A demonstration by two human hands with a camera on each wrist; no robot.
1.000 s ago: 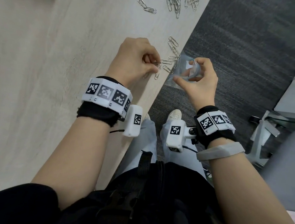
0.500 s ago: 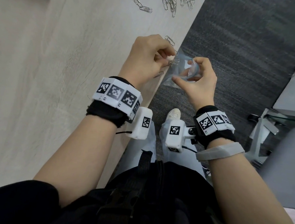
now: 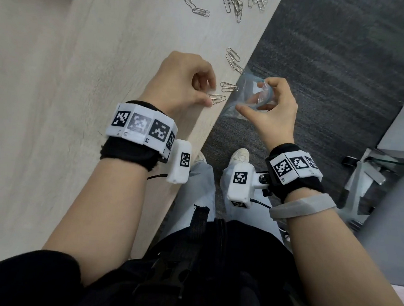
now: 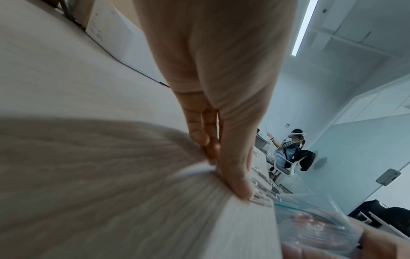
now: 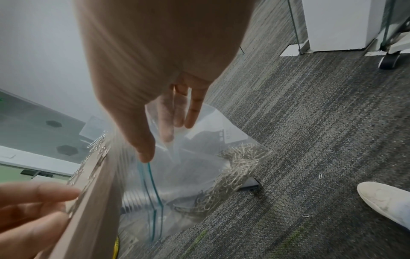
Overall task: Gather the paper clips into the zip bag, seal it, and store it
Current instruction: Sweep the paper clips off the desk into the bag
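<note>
My right hand (image 3: 251, 97) holds a clear zip bag (image 3: 244, 90) just off the table's edge, thumb and fingers pinching its mouth wide. In the right wrist view the zip bag (image 5: 188, 175) hangs down with a heap of paper clips (image 5: 235, 175) in its bottom corner. My left hand (image 3: 209, 93) rests on the table (image 3: 55, 91) beside the bag, its thumb tip touching two paper clips (image 3: 216, 98) and the other fingers loosely bent above. Another clip (image 3: 229, 87) lies between the hands, and a linked few (image 3: 233, 60) lie near the edge.
More clips (image 3: 233, 2) lie in a scatter at the far end of the table, with a pair (image 3: 196, 6) to their left. Two stray clips (image 5: 320, 175) lie on the grey carpet near my white shoe (image 5: 386, 201). A grey chair (image 3: 397, 231) stands at the right.
My left hand carried clips from the table to the bag's mouth, then drew back to the table and set its thumb on more clips. The right hand stayed put with the bag.
</note>
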